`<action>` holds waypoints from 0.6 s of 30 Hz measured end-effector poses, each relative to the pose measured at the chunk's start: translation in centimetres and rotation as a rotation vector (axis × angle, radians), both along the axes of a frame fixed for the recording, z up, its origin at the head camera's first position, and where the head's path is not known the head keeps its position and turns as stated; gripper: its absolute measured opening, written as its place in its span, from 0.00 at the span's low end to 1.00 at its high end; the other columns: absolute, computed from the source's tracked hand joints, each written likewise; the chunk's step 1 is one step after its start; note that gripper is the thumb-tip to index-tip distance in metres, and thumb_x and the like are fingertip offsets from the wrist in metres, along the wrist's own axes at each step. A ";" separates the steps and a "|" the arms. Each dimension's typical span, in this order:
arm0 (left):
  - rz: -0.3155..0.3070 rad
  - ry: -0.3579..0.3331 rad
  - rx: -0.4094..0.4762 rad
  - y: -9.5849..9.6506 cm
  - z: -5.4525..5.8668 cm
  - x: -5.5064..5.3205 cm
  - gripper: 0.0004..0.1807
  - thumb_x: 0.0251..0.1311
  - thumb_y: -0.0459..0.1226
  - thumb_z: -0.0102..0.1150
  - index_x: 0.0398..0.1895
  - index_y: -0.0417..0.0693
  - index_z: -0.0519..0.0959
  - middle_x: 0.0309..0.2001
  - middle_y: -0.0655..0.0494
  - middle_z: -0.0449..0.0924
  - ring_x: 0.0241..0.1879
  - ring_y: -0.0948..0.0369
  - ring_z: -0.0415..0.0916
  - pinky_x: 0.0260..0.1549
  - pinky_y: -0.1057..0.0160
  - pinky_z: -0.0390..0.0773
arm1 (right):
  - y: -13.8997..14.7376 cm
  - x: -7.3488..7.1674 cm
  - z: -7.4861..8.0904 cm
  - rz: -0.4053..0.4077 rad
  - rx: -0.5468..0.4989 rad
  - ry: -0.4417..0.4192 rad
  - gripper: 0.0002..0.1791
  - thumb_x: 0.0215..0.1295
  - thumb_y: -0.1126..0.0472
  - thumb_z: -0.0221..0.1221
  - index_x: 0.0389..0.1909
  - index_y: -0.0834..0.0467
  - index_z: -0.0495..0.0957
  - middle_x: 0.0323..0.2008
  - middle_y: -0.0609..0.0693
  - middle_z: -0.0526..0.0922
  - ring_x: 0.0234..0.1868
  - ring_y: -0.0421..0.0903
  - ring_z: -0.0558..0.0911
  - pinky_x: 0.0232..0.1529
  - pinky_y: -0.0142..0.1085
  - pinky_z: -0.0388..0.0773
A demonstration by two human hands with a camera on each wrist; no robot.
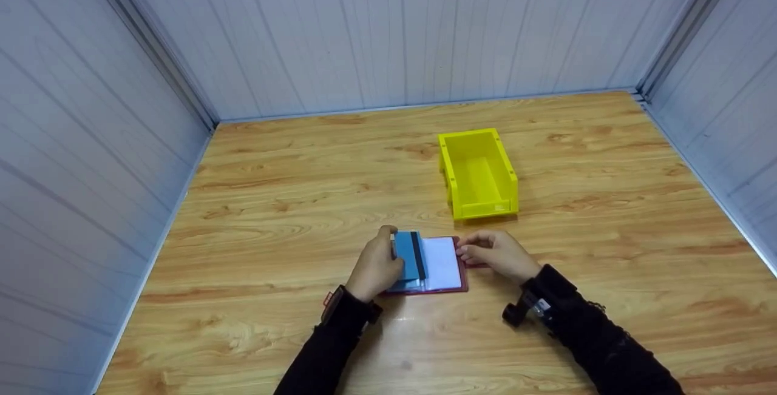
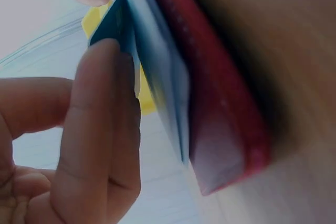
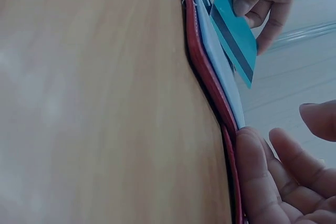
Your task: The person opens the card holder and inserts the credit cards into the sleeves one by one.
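My left hand (image 1: 373,267) pinches a blue card (image 1: 405,255) with a black stripe, thumb on its face and fingers behind, as the right wrist view shows. The card is tilted above the left side of an open red card holder (image 1: 464,280). Clear sleeves and a white insert (image 1: 442,263) show inside the holder. At the holder's right edge is my right hand (image 1: 501,255). Its fingertips (image 3: 249,142) touch the red edge and the flap there, while the thumb (image 3: 319,121) stands apart from them.
Beyond the holder, slightly to the right, a yellow open-front bin (image 1: 485,210) stands on the wood-grain table (image 1: 291,201). Pale panel walls (image 1: 364,31) enclose the table at the back and both sides.
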State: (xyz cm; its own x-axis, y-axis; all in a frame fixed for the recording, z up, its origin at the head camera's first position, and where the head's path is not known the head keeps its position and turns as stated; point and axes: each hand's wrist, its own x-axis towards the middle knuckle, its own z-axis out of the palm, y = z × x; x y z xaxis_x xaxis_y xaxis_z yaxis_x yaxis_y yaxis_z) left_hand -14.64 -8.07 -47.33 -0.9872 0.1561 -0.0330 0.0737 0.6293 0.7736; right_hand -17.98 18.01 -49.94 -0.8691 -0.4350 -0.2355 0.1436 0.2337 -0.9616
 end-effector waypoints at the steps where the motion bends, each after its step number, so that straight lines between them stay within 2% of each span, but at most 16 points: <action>1: -0.002 0.004 -0.002 0.0 -0.1 0.0 0.30 0.51 0.21 0.51 0.63 0.30 0.65 0.22 0.60 0.64 0.21 0.63 0.62 0.21 0.67 0.62 | 0.0 0.0 0.0 -0.001 0.003 -0.001 0.21 0.69 0.61 0.58 0.54 0.74 0.74 0.46 0.61 0.85 0.41 0.40 0.84 0.48 0.34 0.83; 10: -0.028 -0.040 0.037 0.1 -0.1 0.3 0.30 0.50 0.22 0.51 0.62 0.28 0.65 0.23 0.60 0.65 0.21 0.63 0.63 0.23 0.67 0.64 | -0.1 0.0 -0.2 -0.015 -0.007 0.000 0.20 0.69 0.62 0.58 0.53 0.74 0.75 0.45 0.59 0.86 0.40 0.39 0.84 0.46 0.32 0.83; 18: -0.051 -0.081 -0.003 0.2 0.1 0.4 0.30 0.51 0.23 0.52 0.62 0.27 0.66 0.23 0.60 0.68 0.21 0.64 0.65 0.22 0.67 0.66 | -0.1 0.0 -0.3 -0.014 -0.030 0.000 0.20 0.69 0.63 0.58 0.53 0.76 0.74 0.42 0.56 0.86 0.39 0.38 0.84 0.45 0.30 0.82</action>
State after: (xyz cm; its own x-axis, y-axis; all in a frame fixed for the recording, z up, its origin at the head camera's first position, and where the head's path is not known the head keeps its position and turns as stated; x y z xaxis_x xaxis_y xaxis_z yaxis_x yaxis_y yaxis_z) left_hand -14.27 -7.82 -47.24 -0.9721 0.2057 -0.1129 0.0429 0.6290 0.7762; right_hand -18.01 17.90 -50.28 -0.8753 -0.4293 -0.2224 0.1466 0.2027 -0.9682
